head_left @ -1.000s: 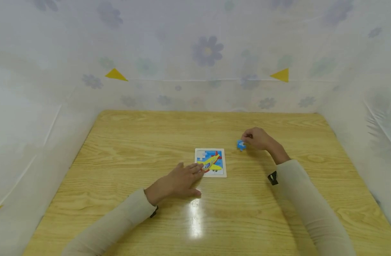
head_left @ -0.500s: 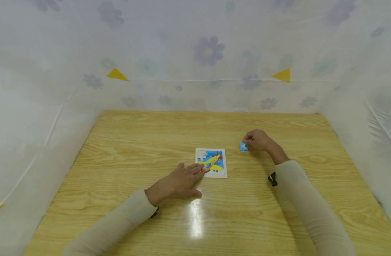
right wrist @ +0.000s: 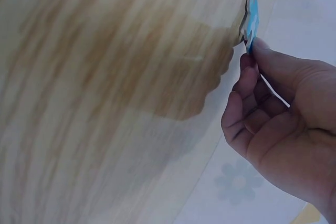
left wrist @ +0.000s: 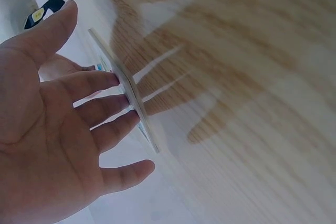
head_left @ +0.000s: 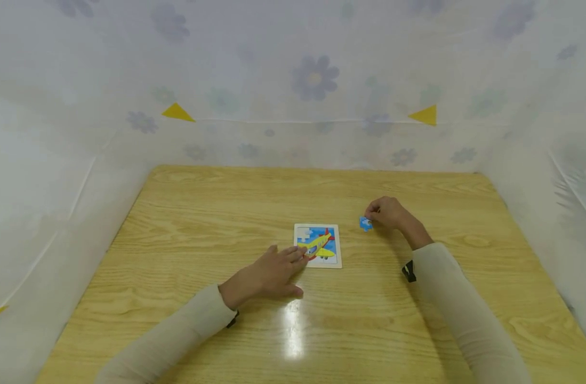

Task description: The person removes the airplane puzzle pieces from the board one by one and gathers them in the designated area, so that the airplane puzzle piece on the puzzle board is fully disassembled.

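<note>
A small square jigsaw puzzle (head_left: 327, 245) with a white border and a yellow aeroplane on blue sky lies mid-table. A pale, piece-shaped gap shows at its upper left. My left hand (head_left: 272, 271) rests its straight, spread fingers on the puzzle's lower left part; the left wrist view shows the fingertips (left wrist: 137, 119) over the board's edge. To the right of the puzzle, my right hand (head_left: 387, 212) pinches a blue and white puzzle piece (head_left: 366, 223) between thumb and forefinger. In the right wrist view the piece (right wrist: 252, 22) stands nearly edge-on, just above the table.
The wood-grain table (head_left: 216, 202) is bounded at the back and sides by white flower-patterned sheeting (head_left: 254, 69). Yellow triangles (head_left: 423, 114) mark the back sheet. A light glare (head_left: 293, 330) shines on the table near the front.
The puzzle piece has turned between my right fingers, and the right hand has shifted slightly down and to the right. My left hand stays on the puzzle.
</note>
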`<state>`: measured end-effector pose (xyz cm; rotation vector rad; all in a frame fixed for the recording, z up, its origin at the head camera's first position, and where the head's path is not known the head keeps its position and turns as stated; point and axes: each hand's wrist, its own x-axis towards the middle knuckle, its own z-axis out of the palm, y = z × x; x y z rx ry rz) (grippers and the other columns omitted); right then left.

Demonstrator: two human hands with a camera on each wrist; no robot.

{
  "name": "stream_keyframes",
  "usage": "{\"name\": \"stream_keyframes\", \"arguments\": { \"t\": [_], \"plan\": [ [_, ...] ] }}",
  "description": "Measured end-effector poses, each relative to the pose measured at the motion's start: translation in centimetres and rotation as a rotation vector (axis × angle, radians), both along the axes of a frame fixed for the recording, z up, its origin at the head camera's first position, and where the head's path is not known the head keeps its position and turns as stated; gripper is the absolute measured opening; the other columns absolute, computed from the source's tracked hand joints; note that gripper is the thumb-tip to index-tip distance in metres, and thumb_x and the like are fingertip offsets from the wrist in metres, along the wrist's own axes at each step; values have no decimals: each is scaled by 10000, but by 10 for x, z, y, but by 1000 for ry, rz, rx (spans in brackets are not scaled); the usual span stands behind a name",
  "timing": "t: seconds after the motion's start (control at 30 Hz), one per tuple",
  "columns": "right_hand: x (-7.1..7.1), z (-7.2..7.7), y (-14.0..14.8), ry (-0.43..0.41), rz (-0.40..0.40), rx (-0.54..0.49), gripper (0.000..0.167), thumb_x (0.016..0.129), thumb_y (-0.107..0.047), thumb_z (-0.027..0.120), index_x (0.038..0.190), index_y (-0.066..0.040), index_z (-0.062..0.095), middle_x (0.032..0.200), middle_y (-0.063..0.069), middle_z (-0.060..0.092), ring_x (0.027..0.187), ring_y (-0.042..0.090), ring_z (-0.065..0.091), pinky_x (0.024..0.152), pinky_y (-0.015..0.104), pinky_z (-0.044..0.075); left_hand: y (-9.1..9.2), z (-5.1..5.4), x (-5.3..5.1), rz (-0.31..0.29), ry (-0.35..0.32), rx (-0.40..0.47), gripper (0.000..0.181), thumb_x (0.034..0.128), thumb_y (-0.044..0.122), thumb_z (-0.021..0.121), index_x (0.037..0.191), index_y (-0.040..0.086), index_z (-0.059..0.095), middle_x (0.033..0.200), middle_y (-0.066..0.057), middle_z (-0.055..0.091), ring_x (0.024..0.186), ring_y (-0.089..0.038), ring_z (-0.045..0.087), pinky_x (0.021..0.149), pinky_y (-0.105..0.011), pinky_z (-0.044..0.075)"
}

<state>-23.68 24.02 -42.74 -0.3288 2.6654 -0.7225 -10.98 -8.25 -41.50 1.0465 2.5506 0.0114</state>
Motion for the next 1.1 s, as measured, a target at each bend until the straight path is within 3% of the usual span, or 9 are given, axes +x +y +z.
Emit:
{"name": "stream_keyframes", "arguments": {
  "t": [0.5,0.8,1.1],
  "plan": [
    [1,1,2,40,-2,0,187,960,-128,544,983,-28,701,998,148,691,936,277,619,834,445,484,0,1,0,-6,7,1,770,900,567,519,1503,148,287,1580,-32,237,1458,-208,236,1114,-573,241],
    [1,4,-11,73,24,-39,179,951,-151,569,967,-44,712,928,121,699,834,236,626,739,375,491,0,-1,0,-4,13,0,765,893,570,526,1493,146,314,1579,-29,244,1453,-207,249,1109,-567,254],
    [6,9,-37,78,59,-55,176,941,-145,587,1001,-34,709,980,132,698,804,210,616,712,340,486,0,-1,0,5,9,0,752,900,569,519,1491,150,320,1583,-31,232,1457,-207,238,1112,-562,254]
  ]
}}
